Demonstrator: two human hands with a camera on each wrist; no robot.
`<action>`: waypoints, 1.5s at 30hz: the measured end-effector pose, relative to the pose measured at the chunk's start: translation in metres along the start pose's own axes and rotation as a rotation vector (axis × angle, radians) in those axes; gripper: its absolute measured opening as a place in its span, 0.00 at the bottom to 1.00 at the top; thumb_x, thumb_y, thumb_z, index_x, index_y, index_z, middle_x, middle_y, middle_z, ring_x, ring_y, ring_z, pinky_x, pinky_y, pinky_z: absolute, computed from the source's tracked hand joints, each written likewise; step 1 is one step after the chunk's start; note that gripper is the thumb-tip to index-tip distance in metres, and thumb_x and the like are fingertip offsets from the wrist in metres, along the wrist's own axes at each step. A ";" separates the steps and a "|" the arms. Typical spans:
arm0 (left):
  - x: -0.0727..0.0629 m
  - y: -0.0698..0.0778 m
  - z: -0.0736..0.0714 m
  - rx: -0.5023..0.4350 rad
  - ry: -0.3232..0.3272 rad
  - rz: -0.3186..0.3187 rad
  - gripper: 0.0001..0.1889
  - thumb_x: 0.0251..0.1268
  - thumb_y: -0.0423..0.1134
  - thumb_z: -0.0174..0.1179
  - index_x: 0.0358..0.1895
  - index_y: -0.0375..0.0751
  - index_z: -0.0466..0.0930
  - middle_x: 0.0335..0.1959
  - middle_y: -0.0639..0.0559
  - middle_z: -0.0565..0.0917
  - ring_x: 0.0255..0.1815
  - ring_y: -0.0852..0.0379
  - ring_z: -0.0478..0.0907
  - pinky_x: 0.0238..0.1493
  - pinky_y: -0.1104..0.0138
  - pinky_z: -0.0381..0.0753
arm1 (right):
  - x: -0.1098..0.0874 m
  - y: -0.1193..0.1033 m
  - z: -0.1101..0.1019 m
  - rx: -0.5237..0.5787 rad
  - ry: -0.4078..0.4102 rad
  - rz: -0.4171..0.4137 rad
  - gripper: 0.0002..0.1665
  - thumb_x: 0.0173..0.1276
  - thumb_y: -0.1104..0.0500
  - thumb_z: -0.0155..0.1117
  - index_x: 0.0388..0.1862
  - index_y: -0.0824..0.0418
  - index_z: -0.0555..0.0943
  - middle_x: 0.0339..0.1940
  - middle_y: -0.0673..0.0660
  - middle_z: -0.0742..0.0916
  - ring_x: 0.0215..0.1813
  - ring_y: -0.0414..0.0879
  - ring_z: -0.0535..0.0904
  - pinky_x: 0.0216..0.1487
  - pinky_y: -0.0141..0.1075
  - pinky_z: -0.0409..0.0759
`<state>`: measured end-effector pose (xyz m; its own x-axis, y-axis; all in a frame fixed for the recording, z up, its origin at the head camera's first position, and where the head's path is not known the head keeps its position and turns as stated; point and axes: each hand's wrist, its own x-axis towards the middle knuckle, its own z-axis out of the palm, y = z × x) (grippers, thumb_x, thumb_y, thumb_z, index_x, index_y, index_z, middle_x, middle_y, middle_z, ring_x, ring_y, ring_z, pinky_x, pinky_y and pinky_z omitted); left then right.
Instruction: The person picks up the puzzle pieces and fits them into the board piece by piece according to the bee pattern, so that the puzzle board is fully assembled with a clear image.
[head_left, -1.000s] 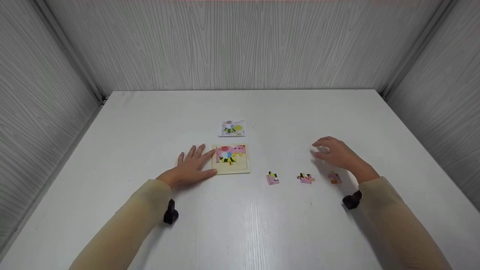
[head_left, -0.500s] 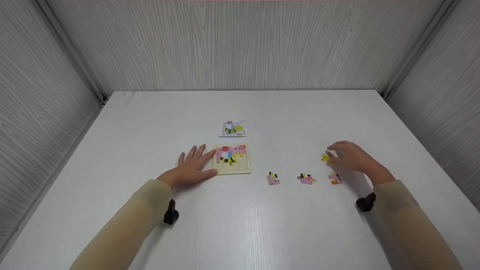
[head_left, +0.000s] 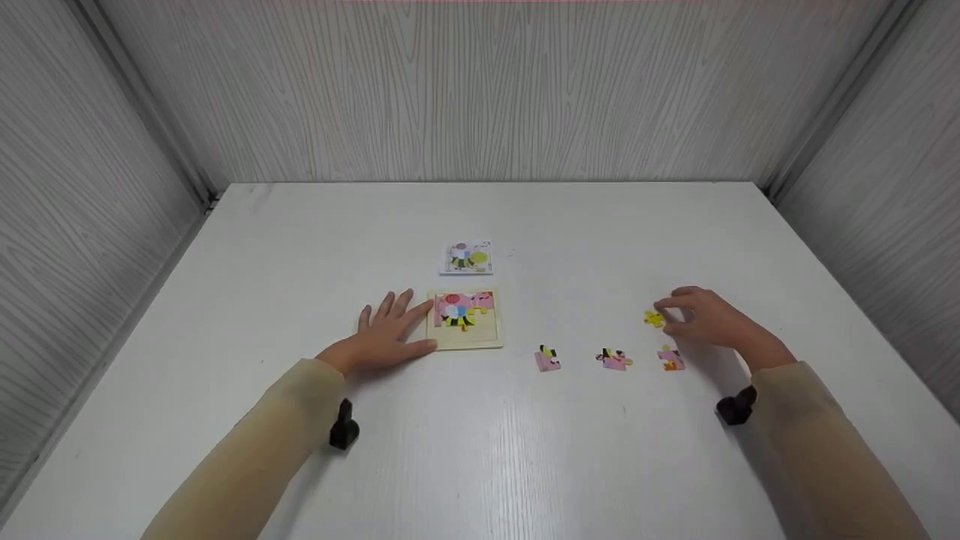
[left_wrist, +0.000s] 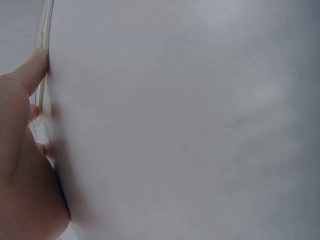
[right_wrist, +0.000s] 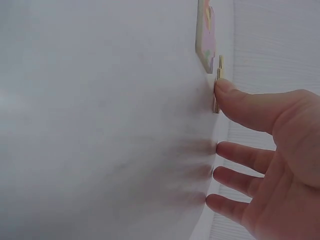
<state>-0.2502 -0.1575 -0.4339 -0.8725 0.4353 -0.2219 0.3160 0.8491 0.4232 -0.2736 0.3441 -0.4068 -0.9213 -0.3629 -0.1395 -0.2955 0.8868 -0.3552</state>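
My left hand (head_left: 381, 334) lies flat with spread fingers, forefinger and thumb against the left edge of a wooden puzzle tray (head_left: 491, 330). Joined pieces showing a bee on pink (head_left: 457, 311) fill the tray's upper part; its lower part is bare wood. At the right, my right hand (head_left: 701, 319) pinches a small yellow puzzle piece (head_left: 653, 319) at its right side, close over the table. In the right wrist view the thumb (right_wrist: 227, 86) presses on the yellow piece's edge (right_wrist: 217, 102), while three other fingertips touch the tabletop; the forefinger is hidden.
Three loose puzzle pieces lie in a row: a pink-and-yellow one (head_left: 548, 359), a pink-and-black one (head_left: 614, 359) and a pink-and-orange one (head_left: 671, 359). Behind the tray is a square picture card (head_left: 466, 258) with the bee design. Grey wood-grain panels (head_left: 480, 90) enclose the white table (head_left: 450, 442).
My right hand has moved right and toward me, and the yellow piece has come into view at its fingertips, on the table behind the loose row. My left hand has stayed still.
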 end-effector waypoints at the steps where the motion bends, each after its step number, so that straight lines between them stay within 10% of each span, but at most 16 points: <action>1: 0.000 0.000 0.000 -0.001 -0.002 -0.002 0.41 0.64 0.66 0.43 0.75 0.55 0.42 0.75 0.43 0.34 0.72 0.41 0.25 0.63 0.40 0.25 | 0.000 0.000 0.000 0.001 0.003 0.001 0.25 0.64 0.59 0.62 0.59 0.65 0.75 0.62 0.75 0.68 0.64 0.70 0.59 0.59 0.63 0.57; 45: 0.002 -0.001 0.000 0.004 0.000 0.005 0.41 0.63 0.67 0.43 0.75 0.54 0.42 0.75 0.42 0.34 0.72 0.40 0.26 0.63 0.40 0.26 | 0.011 -0.039 0.006 0.150 0.017 0.022 0.17 0.64 0.56 0.63 0.49 0.63 0.77 0.61 0.67 0.72 0.66 0.63 0.60 0.63 0.56 0.57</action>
<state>-0.2521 -0.1577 -0.4349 -0.8709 0.4394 -0.2201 0.3215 0.8481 0.4211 -0.2705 0.3041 -0.4004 -0.9317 -0.3377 -0.1337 -0.2351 0.8413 -0.4868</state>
